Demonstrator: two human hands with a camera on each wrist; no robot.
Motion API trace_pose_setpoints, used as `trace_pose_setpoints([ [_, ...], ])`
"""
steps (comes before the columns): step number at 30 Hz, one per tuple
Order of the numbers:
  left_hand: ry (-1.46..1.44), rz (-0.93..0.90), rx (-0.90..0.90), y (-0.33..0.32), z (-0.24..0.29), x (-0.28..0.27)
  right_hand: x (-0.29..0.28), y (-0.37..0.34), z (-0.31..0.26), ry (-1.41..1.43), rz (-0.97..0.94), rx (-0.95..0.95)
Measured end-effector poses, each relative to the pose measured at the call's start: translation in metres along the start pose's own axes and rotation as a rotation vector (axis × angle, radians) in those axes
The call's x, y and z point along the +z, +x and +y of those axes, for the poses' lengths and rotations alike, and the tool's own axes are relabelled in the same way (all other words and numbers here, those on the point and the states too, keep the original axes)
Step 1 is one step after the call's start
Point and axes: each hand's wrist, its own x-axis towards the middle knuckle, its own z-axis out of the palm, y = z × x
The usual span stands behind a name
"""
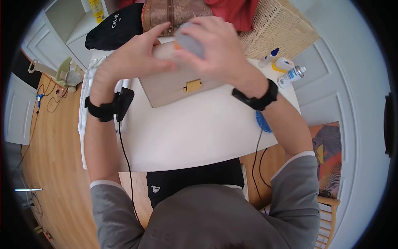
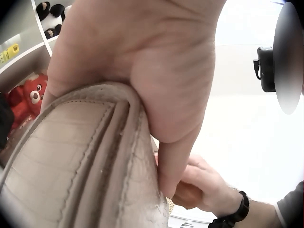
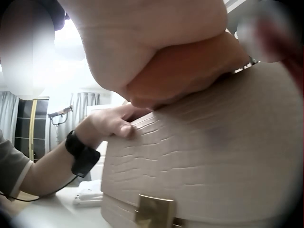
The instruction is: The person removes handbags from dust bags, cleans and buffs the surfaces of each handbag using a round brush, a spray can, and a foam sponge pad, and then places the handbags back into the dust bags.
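Observation:
A beige crocodile-textured handbag (image 1: 166, 89) with a gold clasp (image 1: 193, 85) stands on the white table. The left hand (image 1: 139, 56) grips its top edge at one end; the left wrist view shows fingers and thumb on either side of the bag (image 2: 61, 152). Slightly blurred, the right hand (image 1: 219, 50) holds a rounded pad (image 1: 190, 43), grey on one face and orange on the other. In the right wrist view the pad's orange side (image 3: 185, 71) lies against the upper part of the bag (image 3: 223, 147).
A black cloth bag (image 1: 116, 27), a brown patterned bag (image 1: 178, 14) and a wicker basket (image 1: 273, 31) line the back. Bottles and a spray can (image 1: 291, 77) stand at the right. Folded white cloth (image 1: 89, 99) lies on the left edge. Cables run from both wrists.

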Motion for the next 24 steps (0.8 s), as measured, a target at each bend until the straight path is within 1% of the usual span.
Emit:
trace_pose_setpoints([
  [1, -0.094, 0.003, 0.037, 0.000, -0.005, 0.000, 0.009, 0.005, -0.010, 0.001, 0.003, 0.010],
  [2, -0.089, -0.008, 0.041, -0.005, -0.005, -0.003, 0.018, 0.011, -0.021, 0.043, 0.014, -0.038],
  [3, -0.213, -0.048, 0.079, -0.012, -0.002, -0.010, 0.022, 0.015, -0.028, 0.082, 0.028, -0.089],
  [4, -0.336, -0.089, 0.118, -0.017, 0.000, -0.017, 0.019, 0.018, -0.035, 0.077, 0.037, -0.080],
  [5, -0.330, -0.098, 0.122, -0.018, -0.001, -0.023, 0.015, 0.019, -0.043, 0.022, -0.056, -0.047],
  [6, -0.216, -0.187, -0.004, -0.019, -0.004, -0.028, 0.012, 0.019, -0.045, -0.032, -0.152, -0.012],
  [7, -0.101, -0.272, -0.130, -0.018, -0.003, -0.031, 0.012, 0.015, -0.041, -0.035, -0.150, -0.005],
  [8, -0.055, -0.338, -0.190, -0.014, -0.001, -0.033, 0.014, 0.010, -0.036, 0.002, -0.111, -0.035],
  [9, -0.058, -0.341, -0.191, -0.013, 0.000, -0.033, 0.015, 0.007, -0.031, 0.040, -0.073, -0.068],
  [10, -0.040, -0.360, -0.165, -0.013, 0.000, -0.033, 0.013, 0.003, -0.028, 0.044, -0.079, -0.067],
  [12, -0.030, -0.378, -0.143, -0.014, 0.000, -0.033, 0.005, -0.006, -0.017, -0.059, -0.045, -0.109],
  [14, 0.146, -0.333, -0.150, -0.016, 0.002, -0.034, -0.001, -0.014, 0.009, -0.076, -0.023, -0.094],
  [15, 0.140, -0.320, -0.158, -0.018, 0.001, -0.034, -0.005, -0.018, 0.020, -0.098, 0.007, -0.070],
  [16, 0.126, -0.310, -0.127, -0.018, 0.000, -0.033, -0.010, -0.021, 0.026, -0.092, 0.006, -0.085],
  [18, 0.090, -0.302, -0.066, -0.017, -0.002, -0.031, -0.018, -0.023, 0.033, -0.081, -0.043, 0.079],
  [19, 0.090, -0.297, -0.066, -0.018, 0.000, -0.031, -0.017, -0.021, 0.030, -0.081, -0.042, 0.074],
  [21, 0.079, -0.325, -0.084, -0.018, 0.004, -0.032, -0.016, -0.017, 0.017, -0.202, -0.039, 0.071],
  [22, 0.081, -0.325, -0.079, -0.018, 0.004, -0.031, -0.012, -0.014, 0.010, -0.206, -0.036, 0.071],
  [24, 0.099, -0.354, -0.077, -0.017, 0.003, -0.031, 0.002, -0.001, -0.012, -0.200, -0.036, -0.044],
])
